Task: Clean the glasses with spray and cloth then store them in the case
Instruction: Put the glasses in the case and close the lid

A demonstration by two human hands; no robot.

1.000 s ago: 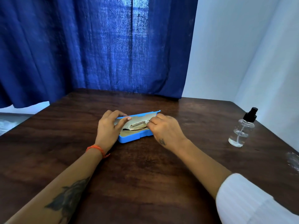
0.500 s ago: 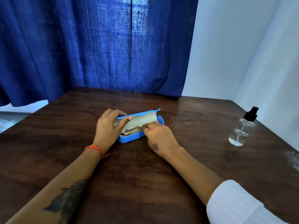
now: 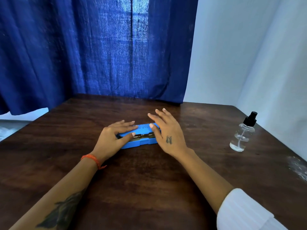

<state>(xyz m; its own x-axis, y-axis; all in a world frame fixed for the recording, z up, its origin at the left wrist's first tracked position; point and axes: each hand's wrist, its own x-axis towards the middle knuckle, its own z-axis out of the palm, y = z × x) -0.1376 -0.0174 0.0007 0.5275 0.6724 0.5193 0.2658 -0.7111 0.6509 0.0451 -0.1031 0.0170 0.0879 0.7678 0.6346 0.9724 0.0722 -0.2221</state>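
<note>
A blue glasses case [image 3: 141, 142] lies on the dark wooden table [image 3: 149, 188], its lid lowered almost flat with a narrow gap along the front. In that gap show a beige cloth and part of the glasses [image 3: 142, 136]. My left hand [image 3: 114, 136] rests flat on the lid's left end, fingers straight, thumb at the gap. My right hand [image 3: 167, 130] hovers over the case's right end with fingers spread and its thumb on the lid.
A clear spray bottle [image 3: 242, 133] with a black nozzle stands at the table's right side, near the white wall. A blue curtain [image 3: 99, 47] hangs behind the table's far edge. A whitish smear [image 3: 297, 166] marks the right edge.
The lid, which stood open, has come down over the cloth and glasses. My left hand has flattened onto the lid. My right hand has left the inside of the case and spread open.
</note>
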